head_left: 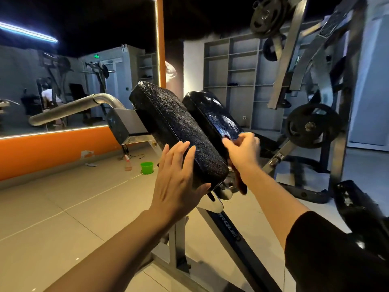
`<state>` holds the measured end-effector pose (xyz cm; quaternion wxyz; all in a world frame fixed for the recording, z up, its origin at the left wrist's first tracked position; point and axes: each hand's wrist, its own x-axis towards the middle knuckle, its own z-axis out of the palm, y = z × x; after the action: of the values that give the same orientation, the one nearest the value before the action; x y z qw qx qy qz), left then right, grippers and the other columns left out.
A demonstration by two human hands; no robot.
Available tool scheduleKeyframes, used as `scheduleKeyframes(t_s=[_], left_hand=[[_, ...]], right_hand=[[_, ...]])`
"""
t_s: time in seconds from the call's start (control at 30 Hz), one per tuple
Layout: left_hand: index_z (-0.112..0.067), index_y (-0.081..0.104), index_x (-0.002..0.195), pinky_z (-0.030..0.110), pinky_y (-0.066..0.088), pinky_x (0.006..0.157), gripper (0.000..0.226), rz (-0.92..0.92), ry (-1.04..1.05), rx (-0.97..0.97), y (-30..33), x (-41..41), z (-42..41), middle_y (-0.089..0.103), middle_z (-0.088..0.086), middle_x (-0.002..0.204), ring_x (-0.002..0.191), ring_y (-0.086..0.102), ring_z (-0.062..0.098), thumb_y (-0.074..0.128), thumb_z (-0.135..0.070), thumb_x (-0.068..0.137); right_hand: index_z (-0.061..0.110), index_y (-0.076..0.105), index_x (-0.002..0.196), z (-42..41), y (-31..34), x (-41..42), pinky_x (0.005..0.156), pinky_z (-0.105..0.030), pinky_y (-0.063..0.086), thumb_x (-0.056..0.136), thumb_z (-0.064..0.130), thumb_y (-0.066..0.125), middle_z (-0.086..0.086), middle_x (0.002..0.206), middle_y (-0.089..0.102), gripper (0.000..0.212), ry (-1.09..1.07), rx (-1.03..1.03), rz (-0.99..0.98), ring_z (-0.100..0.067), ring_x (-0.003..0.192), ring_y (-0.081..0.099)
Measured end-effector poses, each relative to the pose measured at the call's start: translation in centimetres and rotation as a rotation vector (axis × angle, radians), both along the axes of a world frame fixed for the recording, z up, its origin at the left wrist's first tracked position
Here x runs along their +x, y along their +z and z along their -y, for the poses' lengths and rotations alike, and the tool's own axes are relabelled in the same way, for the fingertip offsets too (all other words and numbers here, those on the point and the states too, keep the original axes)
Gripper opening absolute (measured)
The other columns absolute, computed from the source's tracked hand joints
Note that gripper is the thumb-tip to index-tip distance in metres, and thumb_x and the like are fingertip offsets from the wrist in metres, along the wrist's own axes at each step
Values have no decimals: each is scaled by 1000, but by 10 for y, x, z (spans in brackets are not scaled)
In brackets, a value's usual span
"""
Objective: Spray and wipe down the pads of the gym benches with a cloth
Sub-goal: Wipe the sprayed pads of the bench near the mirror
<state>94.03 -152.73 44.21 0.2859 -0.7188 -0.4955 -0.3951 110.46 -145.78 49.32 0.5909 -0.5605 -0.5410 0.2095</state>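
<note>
Two black padded cushions sit side by side on a tilted bench frame. The left pad (174, 125) looks dull and crinkled; my left hand (176, 178) rests flat against its lower end with straight fingers. The right pad (212, 114) is glossy with wet streaks. My right hand (242, 152) is at that pad's lower end, fingers curled round a dark reddish cloth (242, 184) that hangs down between the pads below my wrist. A spray bottle (128, 164) stands on the floor far off to the left.
A green bucket (146, 167) stands on the tiled floor beside the spray bottle. A steel handle bar (71, 108) juts left from the bench. A plate-loaded machine (311, 125) stands to the right, another black pad (357, 207) at lower right, a mirror wall (63, 81) behind.
</note>
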Motion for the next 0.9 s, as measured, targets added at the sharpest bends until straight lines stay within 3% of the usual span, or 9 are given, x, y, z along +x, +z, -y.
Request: scheduleKeyframes(t_s=[0.1,0.17,0.27,0.43,0.57,0.67,0.77,0.83,0.9], left_hand=[[4,49,136,47,17,119,92,-22,6,-2,0,0,1,49,21,139,133,42,36,83,-45,66],[4,49,136,46,16,119,91,-33,18,-2,-1,-3,2,49,21,139,134,42,36,82,-46,67],[3,49,136,44,15,119,93,-50,42,-4,-2,-8,0,49,20,140,135,41,35,82,-48,66],[3,50,136,47,21,119,89,-37,53,10,5,-13,-7,49,20,140,135,40,33,80,-50,70],[2,49,136,46,18,119,84,-34,73,27,10,-25,-14,49,20,140,135,40,34,76,-50,75],[1,49,136,43,13,119,81,-53,73,24,12,-31,-17,49,21,141,135,40,34,64,-54,78],[2,50,135,42,12,120,79,-74,65,28,16,-28,-18,49,22,139,134,41,34,56,-55,81],[3,51,135,43,14,120,78,-84,43,39,20,-24,-17,51,21,139,134,43,34,49,-56,83],[2,51,135,45,15,120,78,-101,26,46,23,-20,-16,50,21,139,134,42,34,47,-56,83]], right_hand=[[23,52,126,7,-9,-8,87,-36,49,89,24,62,-5,116,56,38,426,-108,-58,-23,104,58],[23,43,144,12,-18,0,91,-26,49,91,9,64,-2,129,55,59,465,-49,49,-18,115,56],[23,46,143,13,-37,9,94,-17,45,87,12,72,3,130,57,63,349,129,64,-12,119,55],[26,42,139,9,-28,-16,97,-27,45,85,17,73,9,118,51,63,184,395,40,-8,114,51],[24,45,134,-13,-40,-29,91,-31,41,98,33,55,-1,128,50,39,149,146,3,-19,122,48],[20,54,114,-21,-41,-27,85,-32,51,95,20,60,-4,113,61,20,131,111,-136,-20,105,60],[14,55,108,-19,-8,-18,73,-22,50,84,13,73,2,97,59,30,-47,207,-253,-13,88,59],[10,56,111,-13,14,-9,66,-9,43,80,18,78,1,100,58,38,-249,323,-310,-16,92,58],[9,55,114,-6,22,-5,64,0,40,79,21,79,-3,108,58,44,-271,372,-288,-14,95,55]])
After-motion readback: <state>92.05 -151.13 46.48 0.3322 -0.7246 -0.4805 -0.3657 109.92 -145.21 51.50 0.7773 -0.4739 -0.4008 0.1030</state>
